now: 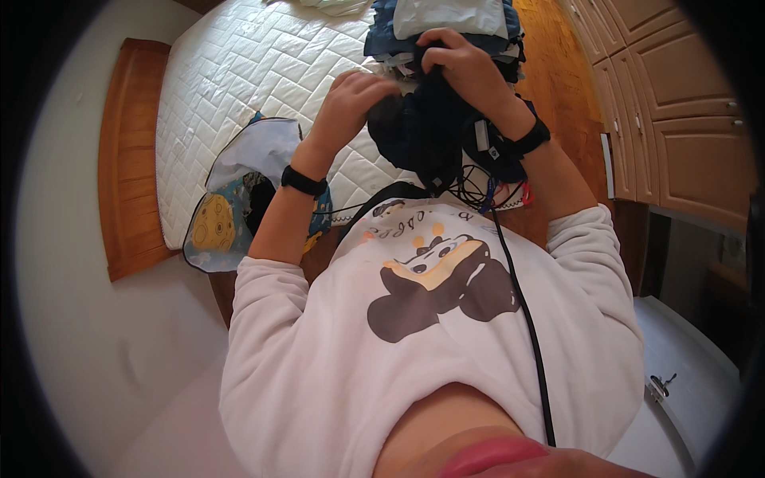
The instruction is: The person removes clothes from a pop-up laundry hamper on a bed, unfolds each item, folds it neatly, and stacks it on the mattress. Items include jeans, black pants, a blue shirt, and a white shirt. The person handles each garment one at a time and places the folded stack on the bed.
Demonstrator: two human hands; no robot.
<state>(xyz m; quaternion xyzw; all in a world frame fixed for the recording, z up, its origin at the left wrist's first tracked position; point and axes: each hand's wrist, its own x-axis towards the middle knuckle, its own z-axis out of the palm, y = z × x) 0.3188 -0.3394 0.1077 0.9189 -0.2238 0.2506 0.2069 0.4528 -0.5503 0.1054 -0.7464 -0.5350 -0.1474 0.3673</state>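
Note:
A dark navy or black cloth garment [426, 131] hangs bunched between my two hands above the near edge of the mattress. My right hand [472, 70] pinches its upper part with curled fingers, close to the stack of folded clothes [446, 36]. At the garment's left side, my left hand [355, 99] has its fingers bent over the dark cloth; the fingertips are slightly blurred. Folds hide the garment's exact kind. Each wrist wears a black band. An unzipped patterned fabric bag [211, 227] with dark contents lies left of my left forearm.
Beneath all this is a white quilted mattress [231, 64]. A black cable [522, 311] runs down my front from tangled wires [474, 187] by the mattress edge. Wooden cabinets [677, 95] line the right, beyond the wood floor [570, 88]. A wooden board [131, 159] stands at the left.

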